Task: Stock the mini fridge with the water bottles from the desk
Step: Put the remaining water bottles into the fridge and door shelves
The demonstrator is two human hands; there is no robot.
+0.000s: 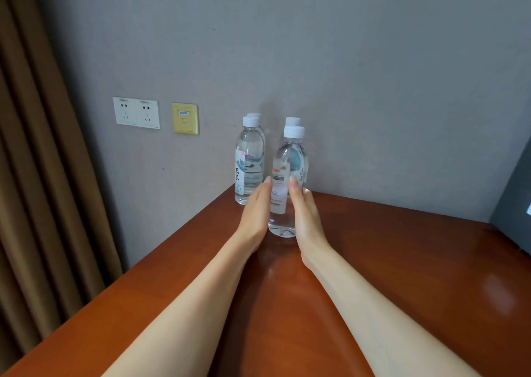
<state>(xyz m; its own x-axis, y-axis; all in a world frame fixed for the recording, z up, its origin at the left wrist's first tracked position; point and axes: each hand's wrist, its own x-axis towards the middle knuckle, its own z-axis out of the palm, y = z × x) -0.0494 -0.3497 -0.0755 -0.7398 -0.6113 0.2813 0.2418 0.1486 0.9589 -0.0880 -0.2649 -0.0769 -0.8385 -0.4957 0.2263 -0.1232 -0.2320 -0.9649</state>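
The left grip point(254, 212) and right grip point(306, 215) flank the nearest water bottle point(287, 161), fingers straight and released — palms turned inward, likely to clasp it from both sides — as it stands upright on the bench point(402, 261), just ahead of three more bottles point(249, 161) by the wall point(344, 74).

Glossy reddish wood desk point(373, 261); clear plastic bottles point(283, 192); matt grey wall point(344, 60).

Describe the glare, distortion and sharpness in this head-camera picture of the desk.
Head view: soft glare patches on the glossy desk, right side; wide-angle distortion leans the curtain and wall sockets; the front bottle is slightly soft, its small label print unreadable.
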